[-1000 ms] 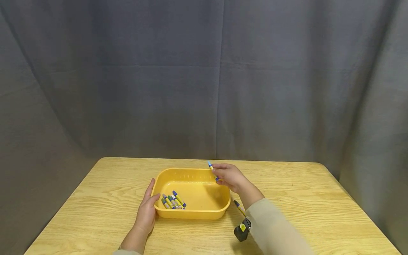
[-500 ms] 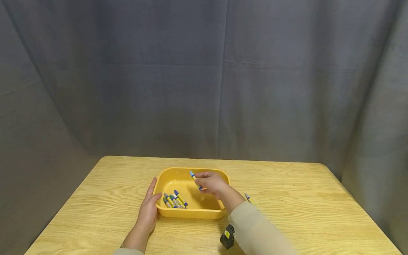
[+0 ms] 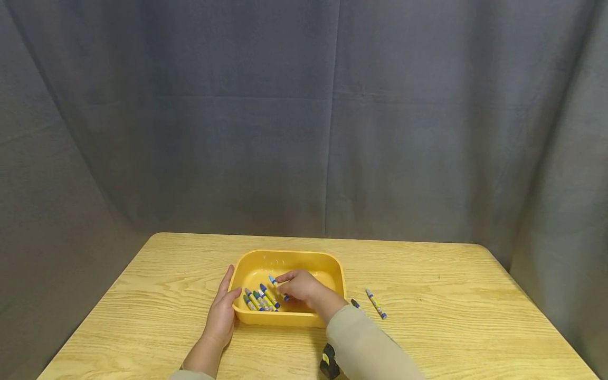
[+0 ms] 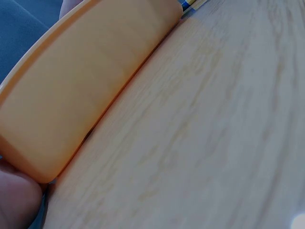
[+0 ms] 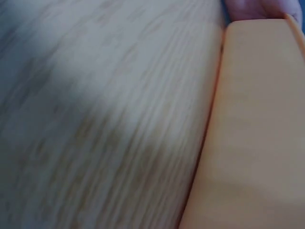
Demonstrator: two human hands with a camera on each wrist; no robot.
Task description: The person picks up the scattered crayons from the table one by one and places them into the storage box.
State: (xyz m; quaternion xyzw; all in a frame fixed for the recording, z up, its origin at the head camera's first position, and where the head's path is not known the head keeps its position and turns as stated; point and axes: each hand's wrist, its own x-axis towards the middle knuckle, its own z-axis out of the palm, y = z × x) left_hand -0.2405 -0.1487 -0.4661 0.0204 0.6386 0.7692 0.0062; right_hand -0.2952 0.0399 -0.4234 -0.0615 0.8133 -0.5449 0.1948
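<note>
A yellow plastic tub (image 3: pixel 285 319) sits on the table in the head view. My left hand (image 3: pixel 220 316) holds its left side, thumb over the rim and fingers along the outer wall. Inside the tub, my right hand (image 3: pixel 301 289) pinches a light blue crayon (image 3: pixel 272 279) low over the floor. Left of that crayon, several crayons (image 3: pixel 268 296) lie side by side in the tub's front left corner. The left wrist view shows the tub's outer wall (image 4: pixel 76 86). In the right wrist view, part of the left hand (image 5: pixel 262 7) shows at the tub's far end.
Right of the tub, a grey-tipped crayon (image 3: pixel 376 303) lies on the wooden table (image 3: pixel 451 295). A dark-tipped crayon (image 3: pixel 355 303) beside it is partly hidden by the right sleeve (image 3: pixel 368 343). A grey curtain (image 3: pixel 237 132) hangs behind the table.
My right hand has carried the light blue crayon from over the tub's back right rim left and down into the tub. The left hand keeps its hold.
</note>
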